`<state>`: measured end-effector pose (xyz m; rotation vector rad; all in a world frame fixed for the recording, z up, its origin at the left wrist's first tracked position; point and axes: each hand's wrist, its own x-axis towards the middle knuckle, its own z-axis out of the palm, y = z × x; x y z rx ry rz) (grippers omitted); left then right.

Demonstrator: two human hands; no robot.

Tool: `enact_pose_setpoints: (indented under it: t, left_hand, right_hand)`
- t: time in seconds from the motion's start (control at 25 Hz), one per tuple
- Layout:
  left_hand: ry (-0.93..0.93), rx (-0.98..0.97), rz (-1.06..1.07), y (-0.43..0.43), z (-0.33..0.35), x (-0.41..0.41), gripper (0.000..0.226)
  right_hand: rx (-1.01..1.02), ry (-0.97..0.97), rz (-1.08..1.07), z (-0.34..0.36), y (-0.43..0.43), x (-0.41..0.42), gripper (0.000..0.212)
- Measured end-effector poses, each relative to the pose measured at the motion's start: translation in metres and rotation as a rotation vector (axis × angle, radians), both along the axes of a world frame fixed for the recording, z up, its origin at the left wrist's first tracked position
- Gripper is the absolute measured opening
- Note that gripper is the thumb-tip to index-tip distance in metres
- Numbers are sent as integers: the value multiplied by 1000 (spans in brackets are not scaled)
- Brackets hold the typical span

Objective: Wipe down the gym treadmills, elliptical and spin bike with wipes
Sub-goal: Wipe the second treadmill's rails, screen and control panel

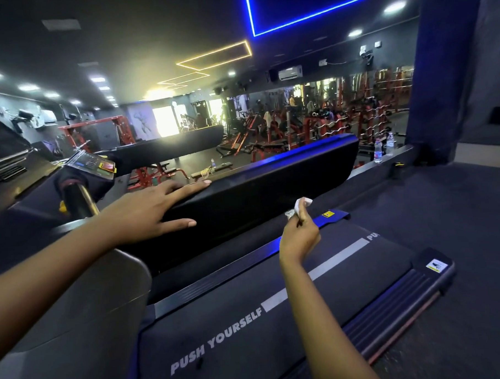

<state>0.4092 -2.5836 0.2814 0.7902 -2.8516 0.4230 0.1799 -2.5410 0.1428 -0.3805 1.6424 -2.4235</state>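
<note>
While one treadmill belt [264, 346] lies with its long axis running from 7 o'clock to 2 o'clock, the left hand [146, 214] rests flat, fingers straight and spread, on the single black rail [271, 182] at 9 o'clock. The right hand [299, 236] pinches one crumpled white wipe [297, 208] in curled fingers at 4 o'clock of centre, the wipe pointing toward 12. Two water bottles [378, 150] stand at 2 o'clock.

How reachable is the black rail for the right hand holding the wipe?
Likely yes: right hand, pinching the wipe, sits close beside the rail, nothing between; left hand rests farther along.
</note>
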Motion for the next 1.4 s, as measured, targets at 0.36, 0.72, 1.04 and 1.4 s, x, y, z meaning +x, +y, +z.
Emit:
enact_pose_setpoints:
  t: [0.36, 0.72, 1.04, 1.4]
  left_hand:
    - [-15, -108, -33, 1, -2, -2, 75]
    - [-41, -93, -8, 9, 6, 29, 86]
    - [47, -166, 9, 15, -6, 74, 78]
    - [78, -231, -1, 10, -8, 73, 82]
  right_hand:
    - [-33, 163, 69, -21, 12, 118, 44]
    - [42, 43, 113, -15, 29, 81, 41]
    - [-7, 119, 106, -13, 30, 161, 38]
    - [-49, 302, 272, -23, 46, 229, 38]
